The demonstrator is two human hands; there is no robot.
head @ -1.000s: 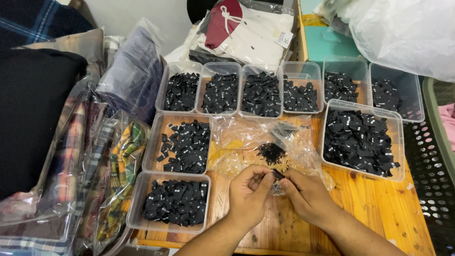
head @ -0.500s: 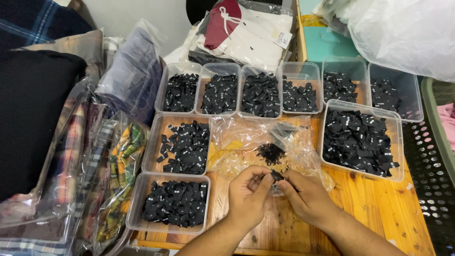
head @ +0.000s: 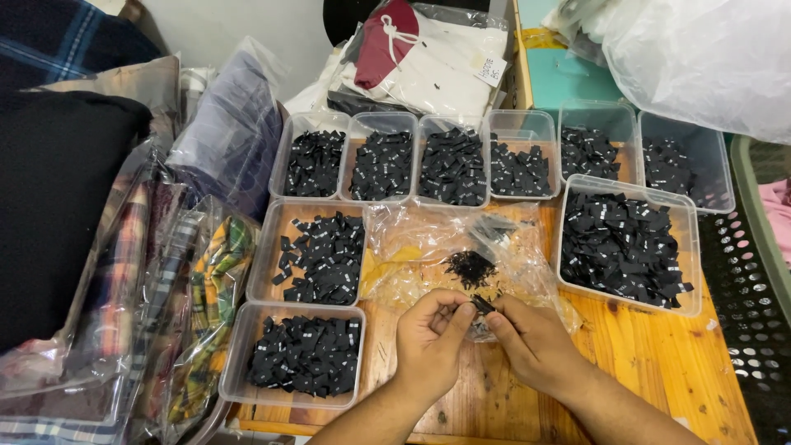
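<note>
Both hands meet low in the middle of the wooden bench [head: 659, 363]. The left hand [head: 428, 346] and the right hand [head: 531, 342] pinch one small black tag [head: 482, 305] between their fingertips, so both are closed on it. It is tiny, so I cannot tell for sure if it is one tag or two stuck together.

Just above the hands lies a crinkly clear bag [head: 412, 255], spread flat on the bench. On it sits a small loose pile [head: 471, 268] of the same black tags. That pile is little, so not much looks left to sort there.

Around the bag stand many clear plastic tubs. A back row of tubs [head: 503, 124] runs across the far side, six of them, and each has black tags in it. A big tub [head: 628, 191] on the right is quite full. Two more tubs stand on the left: the middle tub [head: 268, 255] is about half full, with bare bottom showing, and the near tub [head: 239, 363] has a thick layer.

So most of the tags seem to be in tubs already. The tag in the hands and the small pile on the bag are what is left.

Bagged folded cloth [head: 198, 288] is stacked to the left of the tubs, and a black basket [head: 750, 313] stands on the right.
</note>
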